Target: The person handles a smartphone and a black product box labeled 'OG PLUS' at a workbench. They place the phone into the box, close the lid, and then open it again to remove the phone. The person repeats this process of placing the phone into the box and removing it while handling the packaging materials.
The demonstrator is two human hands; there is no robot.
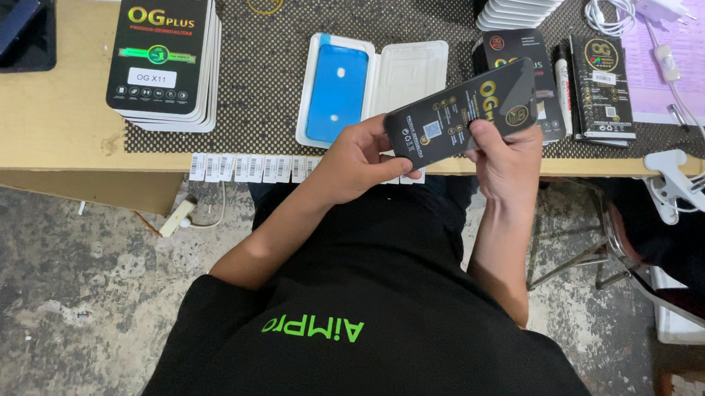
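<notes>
Holding a slim black retail box [462, 109] between both hands, the person is tilting it just above the front edge of the worktop [47, 122], at the centre of the frame. The left hand [363, 154] is grasping the box's lower end, fingers curled under it and thumb along the edge; the right hand [506, 150] is clamping the upper end, thumb pressed on the printed face. Both grips are closed on the box.

Judging by the pose, the step in hand looks like checking or orienting one box out of a batch. Any next move would call for a steady pinch on the thin edges, since the glossy cardboard looks slick.

Lying just behind the box is an open white plastic tray [371, 89], one half showing a blue rectangular film, the other bare. It is resting on a dark, dotted non-slip mat [262, 70]. At the upper left a stack of matching black boxes [166, 52] is standing square, well apart from the hands. A row of small white barcode stickers [248, 167] is hanging along the wooden worktop edge. At the upper right, more black boxes [600, 87] are lying beside a pink paper sheet [695, 64] and a white cable [608, 14].
</notes>
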